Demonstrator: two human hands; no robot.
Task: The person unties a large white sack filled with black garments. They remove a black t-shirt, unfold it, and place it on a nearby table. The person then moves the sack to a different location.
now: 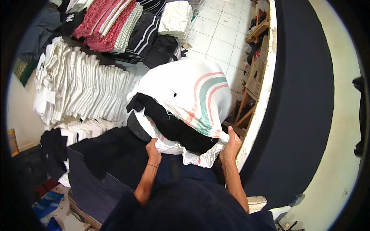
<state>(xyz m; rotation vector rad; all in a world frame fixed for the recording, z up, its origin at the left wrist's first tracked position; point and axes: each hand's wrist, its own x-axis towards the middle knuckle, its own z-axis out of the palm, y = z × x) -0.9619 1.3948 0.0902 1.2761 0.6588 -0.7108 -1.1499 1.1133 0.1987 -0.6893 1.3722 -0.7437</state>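
In front of me stands a bulging white woven sack (173, 82) with red and green stripes and a small hole in its side. Black cloth (179, 129) shows inside its wide mouth. My left hand (153, 151) grips the near rim of the sack, fingers closed on the material. On the right, my right hand (231, 144) clutches the gathered corner of the same rim, thumb pointing up. Between both hands the near edge hangs crumpled and folded. How deep the black cloth goes is hidden by the sack.
Stacked folded white cloth (83, 84) fills the left. Behind it lie red-and-white textiles (110, 23) and a white folded pile (175, 17). Black fabric (100, 154) spreads at near left. A long black-topped table (296, 96) runs along the right, with wooden framing (252, 82) under it.
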